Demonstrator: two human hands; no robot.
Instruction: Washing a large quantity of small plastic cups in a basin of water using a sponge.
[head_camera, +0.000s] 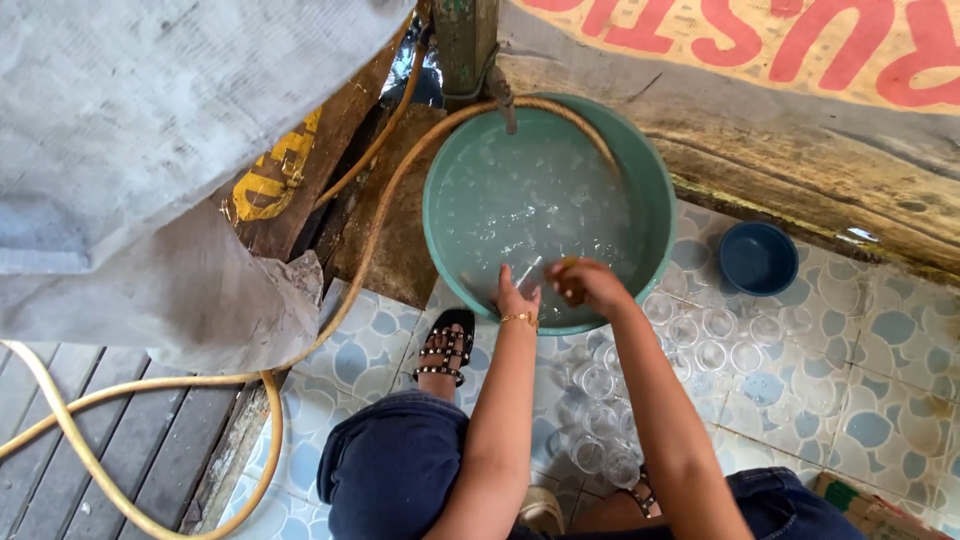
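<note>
Over the near rim of the round green plastic basin, full of cloudy, soapy water, both hands work close together. The left hand (a gold bracelet on its wrist) dips at the water's edge and seems to steady a clear drinking glass that slants out of the water, though the grip itself is hard to read. The right hand is curled, fingertips pinched on something small and yellowish; whether it also touches the glass I cannot tell.

Clear glasses stand packed together on the blue-and-white patterned tile floor just beside the basin and between the person's knees. Wet, soapy glass is slippery, so it could slide from the fingers and knock the rim or drop onto the rows below and crack. A black studded sandal sits near the glasses, and a shifted foot or knee could topple some. The tan rubber hose loops along the floor, and a small dark blue bowl sits well apart to the right.
</note>
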